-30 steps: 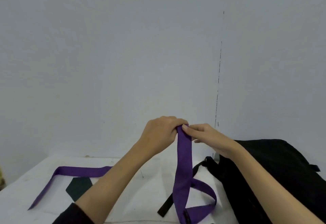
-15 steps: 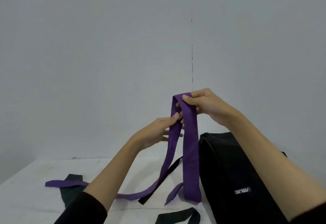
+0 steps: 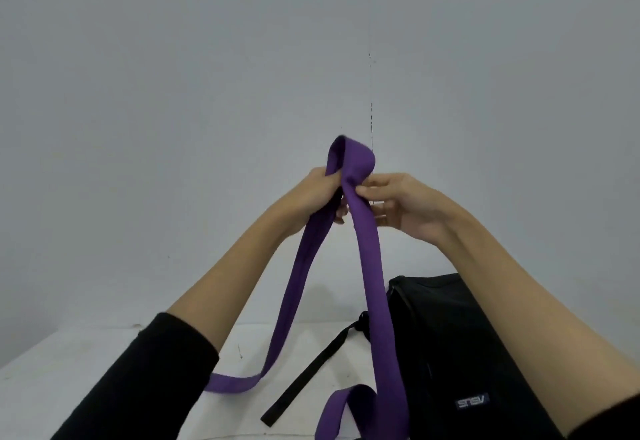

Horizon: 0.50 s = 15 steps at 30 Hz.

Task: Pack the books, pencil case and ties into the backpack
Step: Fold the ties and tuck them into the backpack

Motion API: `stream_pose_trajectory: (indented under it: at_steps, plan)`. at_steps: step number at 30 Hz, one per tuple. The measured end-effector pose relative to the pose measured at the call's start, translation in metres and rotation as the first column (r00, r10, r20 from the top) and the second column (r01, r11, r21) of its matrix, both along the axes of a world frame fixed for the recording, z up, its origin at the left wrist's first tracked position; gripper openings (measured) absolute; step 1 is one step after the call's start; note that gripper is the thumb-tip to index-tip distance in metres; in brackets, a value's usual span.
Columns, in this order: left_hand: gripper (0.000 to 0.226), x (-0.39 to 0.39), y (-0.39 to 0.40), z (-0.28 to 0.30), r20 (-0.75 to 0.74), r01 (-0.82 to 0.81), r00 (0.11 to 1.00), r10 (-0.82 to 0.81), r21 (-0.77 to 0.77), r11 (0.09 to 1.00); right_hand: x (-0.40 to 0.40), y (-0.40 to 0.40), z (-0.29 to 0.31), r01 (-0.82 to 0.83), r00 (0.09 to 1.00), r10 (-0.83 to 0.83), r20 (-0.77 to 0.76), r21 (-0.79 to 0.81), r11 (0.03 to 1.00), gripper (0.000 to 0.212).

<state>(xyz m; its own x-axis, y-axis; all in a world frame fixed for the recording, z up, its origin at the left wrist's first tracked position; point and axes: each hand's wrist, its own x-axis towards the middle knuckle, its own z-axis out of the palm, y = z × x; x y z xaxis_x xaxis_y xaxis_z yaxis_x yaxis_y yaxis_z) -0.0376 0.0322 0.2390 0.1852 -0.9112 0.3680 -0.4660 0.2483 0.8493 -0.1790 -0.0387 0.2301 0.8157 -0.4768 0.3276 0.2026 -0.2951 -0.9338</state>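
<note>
White bench [image 3: 86, 380] against bare grey wall [image 3: 173, 93]. Black backpack [image 3: 460, 353] at right, cut off below. Both hands, left [image 3: 311, 197] and right [image 3: 401, 207], pinch the looped purple tie [image 3: 367, 266], raised above the bench.

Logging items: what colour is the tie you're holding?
Plain purple tie, no pattern; head view.

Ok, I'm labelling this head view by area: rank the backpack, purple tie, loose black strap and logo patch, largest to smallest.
1. backpack, cut off by the frame edge
2. purple tie, held up by both hands
3. black strap
4. logo patch
</note>
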Motion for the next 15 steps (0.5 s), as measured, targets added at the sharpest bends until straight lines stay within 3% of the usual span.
stream_pose_trajectory:
  at_steps: [2, 4, 7, 9, 13, 15]
  plan:
    - [0.019, -0.003, -0.003, 0.014, -0.031, 0.027, 0.999, -0.028, -0.049, 0.998, 0.008, 0.005, 0.014, 0.04, 0.992, -0.042, 0.117, 0.027, 0.999, 0.005]
    - [0.022, -0.003, -0.003, 0.019, -0.248, 0.073, 0.964, -0.094, -0.091, 0.993, 0.014, 0.008, 0.031, 0.157, 0.963, -0.16, 0.217, 0.03, 0.987, 0.005]
    - [0.031, -0.002, 0.0, 0.018, -0.527, 0.248, 0.801, -0.285, -0.142, 0.958, 0.02, 0.011, 0.048, 0.305, 0.906, -0.299, 0.298, 0.028, 0.952, 0.004]
    - [0.033, -0.002, 0.001, 0.015, -0.574, 0.343, 0.73, -0.372, -0.164, 0.925, 0.024, 0.013, 0.05, 0.371, 0.884, -0.351, 0.31, -0.009, 0.928, 0.01]
    - [0.033, -0.003, -0.005, 0.01, -0.53, 0.271, 0.803, -0.272, -0.082, 0.959, 0.032, 0.013, 0.048, 0.446, 0.854, -0.419, 0.309, -0.017, 0.895, 0.017]
    - [0.041, -0.002, -0.008, 0.01, -0.556, 0.24, 0.795, -0.244, -0.081, 0.967, 0.033, 0.012, 0.05, 0.472, 0.846, -0.44, 0.3, -0.038, 0.881, 0.016]
